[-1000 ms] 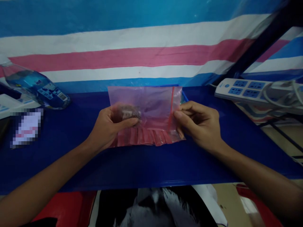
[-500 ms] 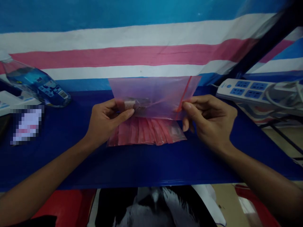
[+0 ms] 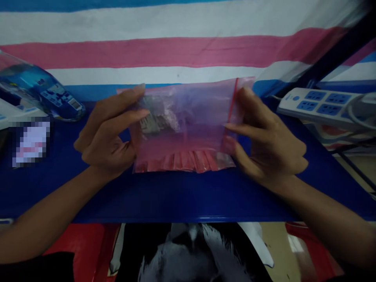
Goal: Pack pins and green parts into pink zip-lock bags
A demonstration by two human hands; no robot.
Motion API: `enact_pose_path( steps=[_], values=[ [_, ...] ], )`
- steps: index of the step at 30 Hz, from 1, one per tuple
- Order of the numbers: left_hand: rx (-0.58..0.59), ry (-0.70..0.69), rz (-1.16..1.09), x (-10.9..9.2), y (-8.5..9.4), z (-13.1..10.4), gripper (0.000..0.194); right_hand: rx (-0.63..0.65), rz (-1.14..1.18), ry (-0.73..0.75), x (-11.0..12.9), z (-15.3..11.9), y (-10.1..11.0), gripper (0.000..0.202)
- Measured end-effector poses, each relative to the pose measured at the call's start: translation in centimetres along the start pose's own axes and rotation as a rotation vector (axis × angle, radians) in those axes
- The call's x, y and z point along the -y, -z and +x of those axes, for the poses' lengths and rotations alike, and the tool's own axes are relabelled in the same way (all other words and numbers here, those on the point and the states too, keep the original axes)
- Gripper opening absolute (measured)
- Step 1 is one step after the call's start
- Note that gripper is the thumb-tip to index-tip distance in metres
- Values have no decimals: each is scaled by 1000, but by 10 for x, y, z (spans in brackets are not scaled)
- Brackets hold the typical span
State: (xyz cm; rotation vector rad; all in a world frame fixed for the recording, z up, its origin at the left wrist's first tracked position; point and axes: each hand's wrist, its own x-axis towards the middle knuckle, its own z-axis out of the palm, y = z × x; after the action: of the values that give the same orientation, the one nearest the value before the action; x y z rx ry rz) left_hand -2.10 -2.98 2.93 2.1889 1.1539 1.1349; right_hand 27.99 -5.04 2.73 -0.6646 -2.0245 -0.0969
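Observation:
A pink translucent zip bag [image 3: 202, 117] is held up between both hands, its red zip strip running down near the right end. Inside its left part sits a greyish bundle [image 3: 157, 117] whose kind I cannot make out. My left hand [image 3: 110, 131] grips the left end, with fingers laid over the front and the thumb low at the edge. My right hand [image 3: 264, 137] pinches the zip end, its fingertips partly behind the film. Below and behind the bag, a fanned row of pink bags [image 3: 188, 161] lies on the blue table [image 3: 182, 199].
On the left lies a blue plastic bottle [image 3: 55, 96], with a white object and a blurred-out patch near it. A white power strip [image 3: 320, 103] with a cable stands at the right. A striped sheet [image 3: 176, 51] hangs behind the table.
The bag has been turned flatter toward me, showing more of the bundle. My left fingers have shifted over its front upper left. My right hand has changed its hold at the zip end.

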Motion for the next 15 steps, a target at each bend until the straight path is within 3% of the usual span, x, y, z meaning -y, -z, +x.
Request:
enact_pose_path(
  steps=[3, 5, 7, 11, 13, 15],
  values=[
    [-136, -62, 127, -1, 2, 5, 28, -110, 43, 11, -4, 0, -3, 48],
    [-284, -187, 159, -3, 0, 10, 21, -182, 43, -21, -4, 0, -5, 40],
    [-333, -287, 96, -6, -4, 15, 20, -226, 61, -53, -2, 0, -6, 32],
    [-43, -203, -244, -7, -14, 18, 24, -317, 133, -332, 5, 2, -8, 4],
    [75, -88, -395, -5, -19, 16, 22, -370, 191, -460, 7, 6, -9, 8],
    [100, 35, -490, -2, -24, 13, 20, -380, 267, -498, 7, 9, -9, 11]
  ],
)
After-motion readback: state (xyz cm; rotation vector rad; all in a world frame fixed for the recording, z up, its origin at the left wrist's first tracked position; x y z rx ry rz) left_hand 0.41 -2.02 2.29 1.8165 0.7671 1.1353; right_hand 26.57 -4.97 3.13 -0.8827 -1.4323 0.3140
